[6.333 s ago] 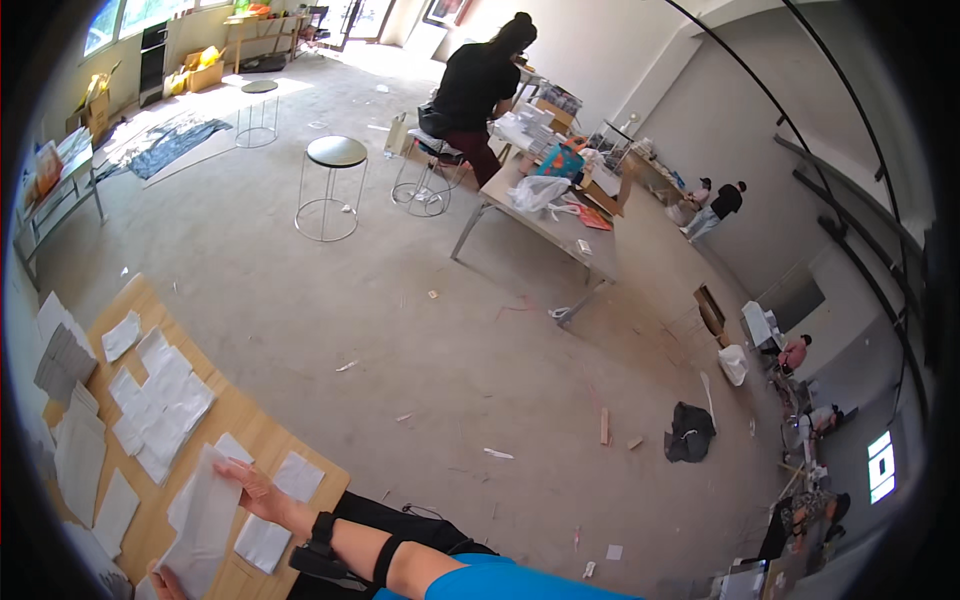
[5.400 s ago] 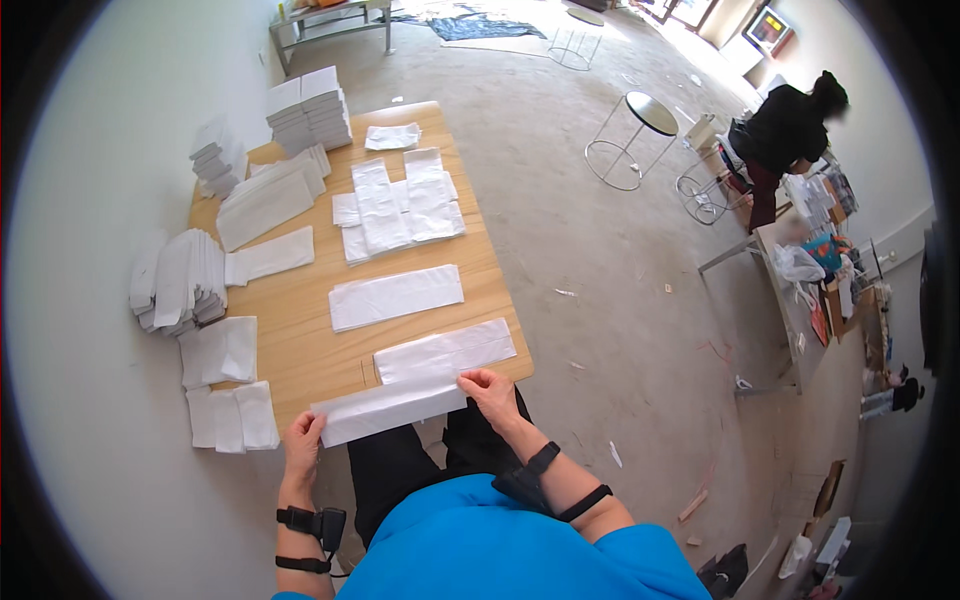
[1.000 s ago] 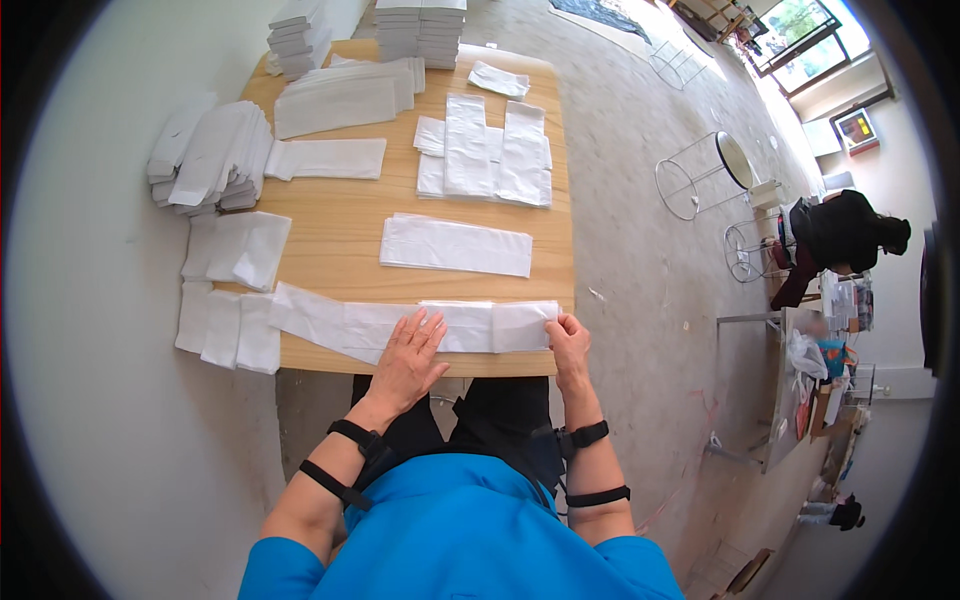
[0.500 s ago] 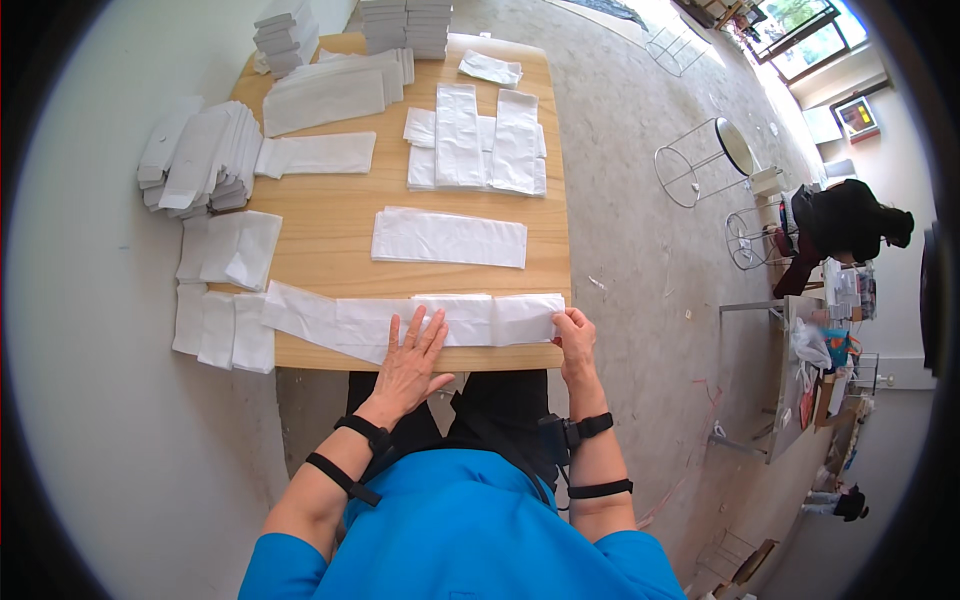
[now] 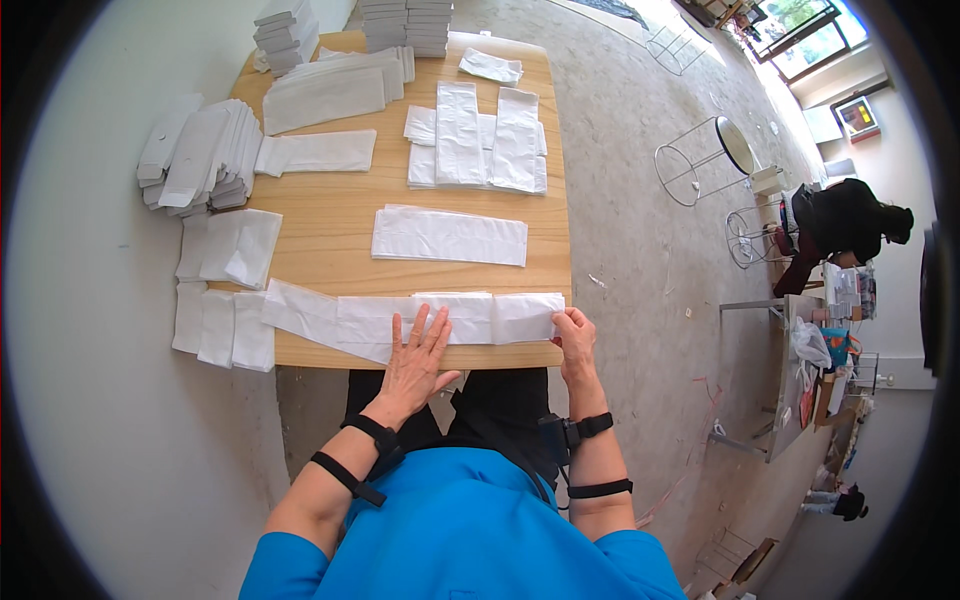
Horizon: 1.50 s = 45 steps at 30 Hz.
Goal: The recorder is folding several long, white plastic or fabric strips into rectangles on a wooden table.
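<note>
Along the near edge of the table lies a row of thin white sheets (image 5: pixel 375 318), overlapping end to end; paper or cloth, I cannot tell which. My left hand (image 5: pixel 412 362) rests flat on the middle of the row, fingers spread and palm down. At the right end, by the table corner, my right hand (image 5: pixel 575 338) pinches the edge of a folded white sheet (image 5: pixel 528 317) between thumb and fingers. Just beyond the row is another flat white stack (image 5: pixel 450 237) of long pieces.
White folded pieces (image 5: pixel 252 330) lie at the table's left edge, below a heap of flat white boxes (image 5: pixel 205 155). More white piles (image 5: pixel 458 135) and box stacks (image 5: pixel 428 28) stand farther back. A wall (image 5: pixel 110 300) borders the left; a stool (image 5: pixel 735 145) and another person (image 5: pixel 845 220) are at right.
My left hand has shifted very slightly to the right on the sheets. My right hand keeps its pinch at the right end, and the sheets lie almost as before.
</note>
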Motion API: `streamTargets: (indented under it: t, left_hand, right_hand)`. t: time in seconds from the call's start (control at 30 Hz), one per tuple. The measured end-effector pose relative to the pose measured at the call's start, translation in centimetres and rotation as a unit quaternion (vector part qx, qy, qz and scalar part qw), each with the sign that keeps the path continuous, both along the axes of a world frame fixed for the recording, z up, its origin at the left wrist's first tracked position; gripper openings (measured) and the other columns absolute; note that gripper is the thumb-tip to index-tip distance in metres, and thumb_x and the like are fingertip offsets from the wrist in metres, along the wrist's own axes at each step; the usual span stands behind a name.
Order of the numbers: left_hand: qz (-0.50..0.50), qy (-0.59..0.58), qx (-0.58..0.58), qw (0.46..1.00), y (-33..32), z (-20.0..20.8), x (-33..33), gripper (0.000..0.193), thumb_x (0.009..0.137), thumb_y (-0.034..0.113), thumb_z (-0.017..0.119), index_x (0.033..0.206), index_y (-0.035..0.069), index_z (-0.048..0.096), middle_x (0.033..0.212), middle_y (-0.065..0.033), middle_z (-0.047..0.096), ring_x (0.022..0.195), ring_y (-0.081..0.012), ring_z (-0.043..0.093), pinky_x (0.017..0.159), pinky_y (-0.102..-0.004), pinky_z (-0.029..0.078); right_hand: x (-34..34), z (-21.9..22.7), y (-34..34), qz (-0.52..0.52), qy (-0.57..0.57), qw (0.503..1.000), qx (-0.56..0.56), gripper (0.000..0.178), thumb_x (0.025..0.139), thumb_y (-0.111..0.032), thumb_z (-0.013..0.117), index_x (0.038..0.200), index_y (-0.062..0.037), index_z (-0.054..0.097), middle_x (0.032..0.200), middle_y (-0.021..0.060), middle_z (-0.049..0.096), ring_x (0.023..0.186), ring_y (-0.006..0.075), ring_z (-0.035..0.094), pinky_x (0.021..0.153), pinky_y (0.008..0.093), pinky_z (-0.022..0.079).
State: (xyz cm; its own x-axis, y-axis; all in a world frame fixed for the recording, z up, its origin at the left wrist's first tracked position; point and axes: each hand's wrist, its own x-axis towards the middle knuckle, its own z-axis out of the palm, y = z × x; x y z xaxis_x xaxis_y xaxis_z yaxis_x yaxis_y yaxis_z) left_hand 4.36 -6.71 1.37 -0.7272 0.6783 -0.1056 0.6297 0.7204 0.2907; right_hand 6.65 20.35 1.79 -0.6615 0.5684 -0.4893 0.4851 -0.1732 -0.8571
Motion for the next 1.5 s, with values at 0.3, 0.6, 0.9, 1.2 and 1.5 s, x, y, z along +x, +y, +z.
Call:
streamTargets:
  t: [0.3, 0.6, 0.9, 1.2, 1.5]
  left_hand:
    - [0.014, -0.019, 0.017, 1.0, 0.2, 0.3, 0.2, 0.086, 0.079, 0.05, 0.065, 0.144, 0.004, 0.031, 0.155, -0.0079, 0.016, 0.144, -0.0301, 0.004, 0.113, -0.0586, -0.003]
    - [0.162, -0.017, 0.161, 0.974, -3.6, 2.2, -0.5, 0.066, 0.086, 0.03, 0.062, 0.141, 0.008, 0.035, 0.152, -0.0097, 0.025, 0.143, -0.0308, 0.014, 0.114, -0.0551, 0.003]
    - [0.426, -0.05, 0.295, 0.854, -10.5, 2.4, -2.6, 0.041, 0.089, 0.017, 0.058, 0.126, 0.001, 0.049, 0.121, -0.013, 0.053, 0.096, -0.0245, 0.055, 0.083, -0.0349, 0.046]
    - [0.476, -0.056, 0.233, 0.846, -12.9, 0.4, -4.5, 0.03, 0.082, 0.024, 0.068, 0.1, 0.001, 0.061, 0.077, -0.0073, 0.063, 0.073, -0.0215, 0.06, 0.067, -0.0337, 0.047]
    - [0.505, -0.132, 0.105, 0.847, -11.2, -0.4, -5.6, 0.034, 0.074, 0.034, 0.073, 0.088, 0.004, 0.064, 0.074, -0.0087, 0.064, 0.071, -0.0262, 0.063, 0.064, -0.038, 0.049]
  right_hand:
    - [0.1, 0.4, -0.2, 0.03, -0.005, 0.999, 0.02, 0.007, 0.082, -0.01, 0.059, 0.085, -0.005, 0.063, 0.076, -0.0019, 0.059, 0.065, 0.0075, 0.054, 0.057, 0.0232, 0.046]
    - [-1.0, 2.2, -4.7, 0.136, 0.085, 0.986, 0.048, 0.025, 0.086, -0.023, 0.065, 0.093, 0.0017, 0.066, 0.081, 0.0022, 0.065, 0.075, 0.008, 0.058, 0.07, 0.0238, 0.047]
    - [-2.2, 3.3, -8.7, 0.177, 0.078, 0.972, 0.137, 0.04, 0.091, -0.037, 0.059, 0.088, 0.0023, 0.067, 0.075, 0.0092, 0.066, 0.07, 0.0145, 0.062, 0.066, 0.0283, 0.048]
    - [-3.3, 0.7, -13.1, 0.247, 0.114, 0.941, 0.201, 0.018, 0.086, -0.014, 0.059, 0.089, 0.0031, 0.065, 0.073, 0.0167, 0.064, 0.067, 0.0235, 0.065, 0.065, 0.0323, 0.05]
    - [-3.4, -1.9, -13.8, 0.207, 0.104, 0.949, 0.213, 0.015, 0.082, -0.009, 0.059, 0.089, 0.0026, 0.066, 0.076, 0.0179, 0.067, 0.07, 0.0257, 0.068, 0.067, 0.0336, 0.053]
